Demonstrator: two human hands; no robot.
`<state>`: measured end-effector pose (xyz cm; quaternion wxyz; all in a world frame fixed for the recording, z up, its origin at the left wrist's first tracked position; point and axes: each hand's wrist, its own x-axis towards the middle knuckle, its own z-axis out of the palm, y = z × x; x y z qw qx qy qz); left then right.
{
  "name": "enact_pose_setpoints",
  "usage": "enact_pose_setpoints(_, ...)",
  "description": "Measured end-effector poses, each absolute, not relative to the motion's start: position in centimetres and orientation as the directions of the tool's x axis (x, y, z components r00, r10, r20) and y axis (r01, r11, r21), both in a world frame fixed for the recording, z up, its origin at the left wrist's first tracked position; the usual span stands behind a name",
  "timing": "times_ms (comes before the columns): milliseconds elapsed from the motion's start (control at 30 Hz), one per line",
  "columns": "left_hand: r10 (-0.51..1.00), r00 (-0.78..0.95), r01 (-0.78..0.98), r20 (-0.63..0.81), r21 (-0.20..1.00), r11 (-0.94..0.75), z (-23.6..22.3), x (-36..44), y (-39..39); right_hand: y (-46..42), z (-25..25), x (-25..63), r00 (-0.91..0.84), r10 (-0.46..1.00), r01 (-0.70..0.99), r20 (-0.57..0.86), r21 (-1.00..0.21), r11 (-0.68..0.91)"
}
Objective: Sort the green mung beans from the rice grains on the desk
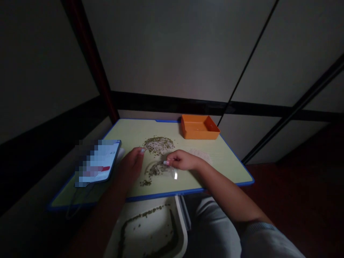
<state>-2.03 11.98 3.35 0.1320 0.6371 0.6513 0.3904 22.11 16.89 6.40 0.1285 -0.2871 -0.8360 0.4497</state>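
Observation:
My right hand (180, 159) is closed, with thumb and fingertips pinched together above the far rim of a clear shallow dish (174, 171); whatever is in the pinch is too small to make out. Dark greenish beans or seeds (154, 170) show in the dish. To its left, my left hand (132, 162) hovers with thumb and fingers apart and holds nothing visible. Beyond both hands lies a mixed pile of green seeds and pale grains (159, 144). A small cluster of green seeds (145, 183) sits nearer the table's front edge.
The pale table (228, 172) has a blue rim. An orange open box (199, 134) stands at the back right, pale grains (200, 155) lie behind my right forearm, and a lit phone (100, 163) leans at left. Below the front edge is a white bin (150, 231) with green seeds.

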Motion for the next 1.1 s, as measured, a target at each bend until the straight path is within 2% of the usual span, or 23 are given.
enact_pose_setpoints(67,0.932,-0.133,0.728,0.338,0.671,-0.139,3.4,-2.1,12.2,16.8,7.4,21.9,-0.763,0.643,0.408,-0.059,-0.816,0.409)
enact_pose_setpoints(167,0.926,-0.13,0.718,0.354,0.677,-0.158,3.1,-2.2,12.5,15.6,9.0,21.8,-0.74,0.671,0.477,-0.046,-0.739,0.476)
enact_pose_setpoints(267,0.913,-0.14,0.703,0.382,0.688,-0.18,2.7,-2.3,12.9,12.5,9.2,21.9,-0.712,0.7,0.505,0.05,-0.657,0.56)
enact_pose_setpoints(367,0.906,-0.123,0.688,0.405,0.692,-0.216,2.3,-2.3,13.2,8.0,6.7,22.0,-0.732,0.673,0.375,0.108,-0.761,0.529)
enact_pose_setpoints(433,0.905,-0.112,0.689,0.411,0.688,-0.227,2.1,-2.3,13.3,5.0,4.0,21.8,-0.713,0.693,0.278,0.106,-0.864,0.419)
enact_pose_setpoints(567,0.893,-0.095,0.701,0.44,0.667,-0.254,1.5,-2.6,13.9,1.0,-1.4,20.7,-0.53,0.844,0.169,0.081,-0.965,0.199)
enact_pose_setpoints(700,0.851,-0.083,0.763,0.519,0.583,-0.281,1.2,-2.6,14.7,-0.4,-4.0,19.0,-0.331,0.941,0.071,0.071,-0.992,0.1)
enact_pose_setpoints(800,0.829,-0.065,0.786,0.555,0.541,-0.3,1.2,-2.3,15.1,-0.8,-4.5,18.4,-0.245,0.967,0.048,0.076,-0.995,0.091)
enact_pose_setpoints(933,0.812,-0.04,0.81,0.582,0.494,-0.315,1.2,-2.3,15.1,-1.5,-4.5,18.6,-0.2,0.97,0.084,0.135,-0.984,0.154)
enact_pose_setpoints(1100,0.799,-0.065,0.771,0.598,0.538,-0.34,0.9,-2.8,15.3,-1.4,-3.9,19.9,-0.125,0.973,0.191,0.196,-0.957,0.218)
